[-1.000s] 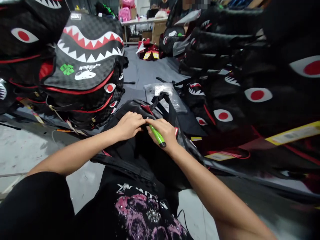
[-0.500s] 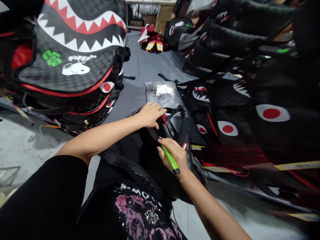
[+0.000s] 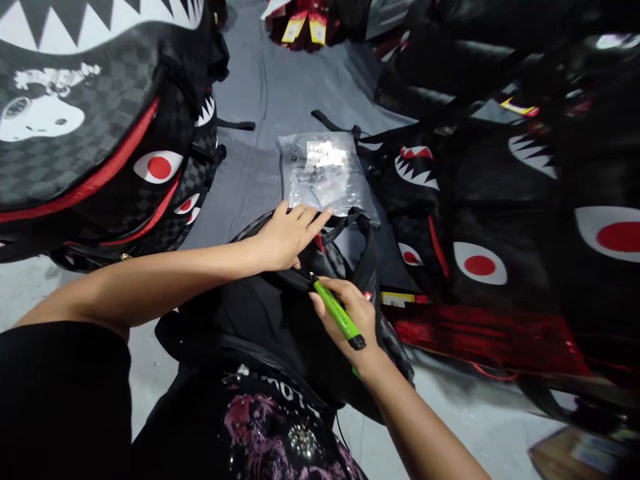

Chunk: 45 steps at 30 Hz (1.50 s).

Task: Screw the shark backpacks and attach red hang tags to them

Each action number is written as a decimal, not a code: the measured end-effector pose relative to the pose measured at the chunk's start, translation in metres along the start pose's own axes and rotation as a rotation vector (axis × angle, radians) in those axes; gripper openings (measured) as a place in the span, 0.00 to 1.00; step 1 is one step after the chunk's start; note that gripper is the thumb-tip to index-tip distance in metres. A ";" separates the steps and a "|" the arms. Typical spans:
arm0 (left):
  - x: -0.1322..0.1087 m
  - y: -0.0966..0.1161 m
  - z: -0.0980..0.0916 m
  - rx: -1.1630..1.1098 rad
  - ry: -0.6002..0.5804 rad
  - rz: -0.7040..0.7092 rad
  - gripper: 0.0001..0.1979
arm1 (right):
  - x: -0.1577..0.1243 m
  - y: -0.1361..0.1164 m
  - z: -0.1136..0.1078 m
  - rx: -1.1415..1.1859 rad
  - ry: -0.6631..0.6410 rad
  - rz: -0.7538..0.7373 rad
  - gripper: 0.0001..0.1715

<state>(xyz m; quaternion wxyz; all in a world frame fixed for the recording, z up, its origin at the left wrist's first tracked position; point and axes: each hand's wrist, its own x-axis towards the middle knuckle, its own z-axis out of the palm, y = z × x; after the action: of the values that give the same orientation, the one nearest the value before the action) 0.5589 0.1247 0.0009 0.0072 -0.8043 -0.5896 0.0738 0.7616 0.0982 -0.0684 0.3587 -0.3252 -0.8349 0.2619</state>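
Note:
A black backpack (image 3: 250, 303) lies against my body, its strap and handle loops toward the right. Over its top edge rests my left hand (image 3: 287, 237), fingers fanned out and thumb gripping the fabric. My right hand (image 3: 353, 310) is closed around a slim green pen-shaped tool (image 3: 337, 310) with a black end. Its narrow dark tip points up-left at the backpack's edge, just below my left thumb. Exactly what the tip touches is too small to make out. Beyond my hands, a clear plastic bag (image 3: 295, 163) with a white label lies on the grey cloth.
A large checkered backpack (image 3: 115, 153) with teeth and eye prints stands at left. Several black eye-print bags (image 3: 515, 213) pile up at right, above red shiny material (image 3: 490, 340). Grey cloth (image 3: 250, 80) covers the table. A cardboard box (image 3: 555, 453) sits low at right.
The view has tilted down and come closer to the table. Both hands stay at the backpack's edge, with the green tool still in my right hand; my left fingers are spread a little wider.

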 end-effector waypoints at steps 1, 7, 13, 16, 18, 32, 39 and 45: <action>0.000 0.000 0.000 0.000 0.002 0.004 0.54 | 0.001 0.000 -0.003 0.008 -0.026 -0.038 0.11; 0.001 0.001 -0.001 0.067 -0.051 0.014 0.59 | 0.019 -0.013 -0.026 0.053 -0.223 -0.017 0.14; 0.004 0.000 0.009 0.068 -0.045 -0.002 0.55 | 0.029 -0.012 -0.026 0.055 -0.304 0.043 0.14; 0.003 -0.001 0.011 0.068 -0.009 0.003 0.51 | 0.026 -0.009 -0.021 0.018 -0.275 0.150 0.16; 0.002 -0.001 0.012 0.070 -0.002 0.008 0.50 | 0.024 -0.008 -0.020 0.011 -0.222 0.161 0.15; 0.004 0.003 0.013 0.068 -0.032 -0.123 0.43 | 0.061 -0.012 -0.025 -0.201 -0.499 -0.060 0.12; 0.004 -0.004 0.010 0.045 -0.029 -0.067 0.40 | 0.050 -0.015 -0.028 -0.210 -0.432 -0.115 0.12; 0.004 -0.007 0.011 -0.001 -0.016 -0.049 0.40 | 0.055 -0.011 -0.020 -0.152 -0.388 -0.158 0.11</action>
<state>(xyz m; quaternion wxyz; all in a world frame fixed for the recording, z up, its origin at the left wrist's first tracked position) 0.5524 0.1294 -0.0098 0.0040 -0.7890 -0.6092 0.0798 0.7442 0.1353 -0.0252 0.1851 -0.2286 -0.9284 0.2270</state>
